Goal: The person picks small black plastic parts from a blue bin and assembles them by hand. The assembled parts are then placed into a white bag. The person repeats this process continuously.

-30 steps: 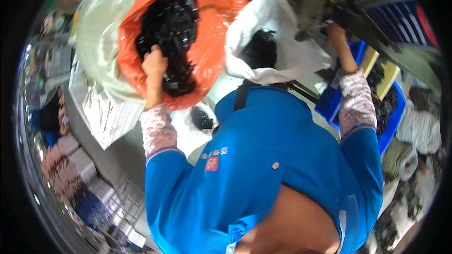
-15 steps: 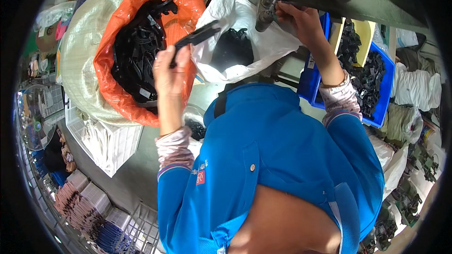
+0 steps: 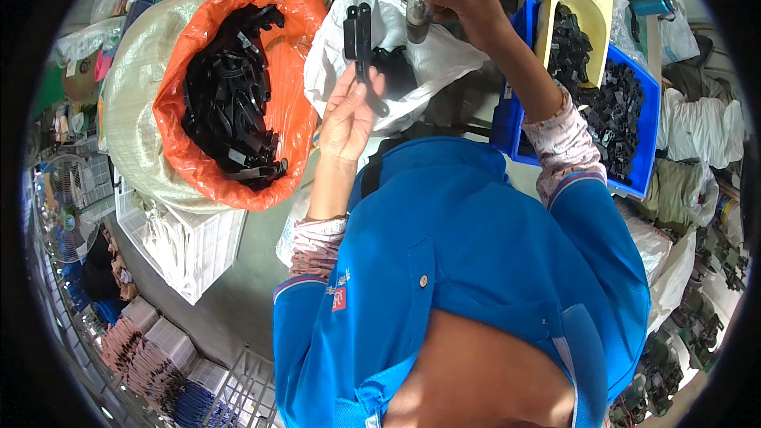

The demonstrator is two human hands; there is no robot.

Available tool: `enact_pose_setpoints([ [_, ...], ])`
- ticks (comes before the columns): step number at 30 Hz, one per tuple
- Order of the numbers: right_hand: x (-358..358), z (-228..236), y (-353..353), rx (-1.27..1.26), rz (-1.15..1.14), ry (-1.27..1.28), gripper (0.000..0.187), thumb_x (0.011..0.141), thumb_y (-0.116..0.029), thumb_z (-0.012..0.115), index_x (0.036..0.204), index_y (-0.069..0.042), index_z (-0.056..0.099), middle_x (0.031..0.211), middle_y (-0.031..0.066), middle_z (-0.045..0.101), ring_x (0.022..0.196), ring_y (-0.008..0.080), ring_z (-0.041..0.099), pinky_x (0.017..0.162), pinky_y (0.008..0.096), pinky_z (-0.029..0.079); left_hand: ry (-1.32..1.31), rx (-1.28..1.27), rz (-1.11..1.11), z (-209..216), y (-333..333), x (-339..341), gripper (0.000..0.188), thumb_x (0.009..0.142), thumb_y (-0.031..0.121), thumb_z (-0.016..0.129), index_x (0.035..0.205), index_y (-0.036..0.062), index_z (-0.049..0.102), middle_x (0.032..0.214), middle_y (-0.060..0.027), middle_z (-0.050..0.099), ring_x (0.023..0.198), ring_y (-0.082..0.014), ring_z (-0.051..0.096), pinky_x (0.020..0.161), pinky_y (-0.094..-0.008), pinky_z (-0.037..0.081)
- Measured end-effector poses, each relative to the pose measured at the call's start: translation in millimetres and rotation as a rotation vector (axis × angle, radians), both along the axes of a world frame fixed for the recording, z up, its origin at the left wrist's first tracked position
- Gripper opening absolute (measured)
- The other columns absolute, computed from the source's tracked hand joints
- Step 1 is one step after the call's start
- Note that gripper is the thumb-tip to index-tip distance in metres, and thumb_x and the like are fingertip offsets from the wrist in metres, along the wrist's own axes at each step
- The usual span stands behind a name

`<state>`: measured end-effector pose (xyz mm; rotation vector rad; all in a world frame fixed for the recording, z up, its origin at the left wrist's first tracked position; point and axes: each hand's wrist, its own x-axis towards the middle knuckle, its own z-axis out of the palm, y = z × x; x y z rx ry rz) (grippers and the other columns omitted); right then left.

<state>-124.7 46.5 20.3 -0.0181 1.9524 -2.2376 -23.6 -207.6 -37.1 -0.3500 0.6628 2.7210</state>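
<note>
Black plastic, one long piece [image 3: 358,32] with two rounded ends at the top: held nearly upright in left hand [image 3: 346,123], above white sack [image 3: 329,59]. Pinched between thumb and fingers, with no gap visible beyond the thickness gripped. At right hand [image 3: 473,12]: stretched out to grey cylindrical fixture [image 3: 418,16], fingertips drawn close together at its upper side — could not tell whether closed on anything. To the left: orange bag [image 3: 293,71], stocked with loose black parts [image 3: 226,103]. To the right: blue bin [image 3: 652,103] and yellow tray [image 3: 598,0], both stocked with small black pieces [image 3: 614,111]. Judged as step in hand: single-piece handling on the left, fixture handling on the right. For any next move, appeared to call for a firm pinch — and clearance from the sack's rim.
</note>
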Motion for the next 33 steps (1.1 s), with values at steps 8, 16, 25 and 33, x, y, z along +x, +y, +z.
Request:
enact_pose_setpoints([
  [8,-13.1,-38.7,-20.8,0.086,-0.147,0.271,0.026,0.089,-0.021,0.071,0.099,0.003,0.071,0.083,0.0092,0.072,0.067,0.0133,0.066,0.060,0.0242,0.054,0.200,0.013,-0.230,-2.1,14.8,25.3,0.051,0.073,-0.021,0.051,0.115,0.0081,0.056,0.106,-0.0057,0.051,0.098,-0.0193,0.050,0.095,-0.0402,0.043],
  [16,125.2,-34.0,14.1,0.642,-0.410,0.632,0.014,0.082,-0.015,0.073,0.094,-0.009,0.073,0.077,0.0116,0.065,0.072,0.0294,0.064,0.062,0.0360,0.050,0.106,-0.297,-0.305,6.1,63.0,37.8,0.021,0.085,-0.002,0.064,0.090,0.0129,0.050,0.077,0.0016,0.046,0.071,-0.0120,0.045,0.079,-0.0353,0.043],
  [25,247.0,-77.2,205.9,1.425,-0.537,-0.065,0.039,0.076,-0.022,0.076,0.109,-0.008,0.059,0.099,0.0128,0.064,0.102,0.0355,0.057,0.082,0.0449,0.050,0.218,-0.573,-0.579,21.7,177.8,53.2,0.021,0.085,0.008,0.069,0.101,0.0018,0.056,0.064,0.0012,0.045,0.058,-0.0145,0.052,0.065,-0.0355,0.050],
  [33,271.3,-58.0,207.2,0.805,-0.627,-0.083,0.035,0.077,-0.011,0.077,0.107,-0.005,0.061,0.096,0.0113,0.068,0.091,0.0219,0.065,0.079,0.0338,0.053,0.112,-0.499,-0.725,19.6,259.7,73.3,0.048,0.088,0.011,0.068,0.129,-0.0063,0.048,0.107,-0.0171,0.064,0.095,-0.0261,0.065,0.077,-0.0390,0.059],
])
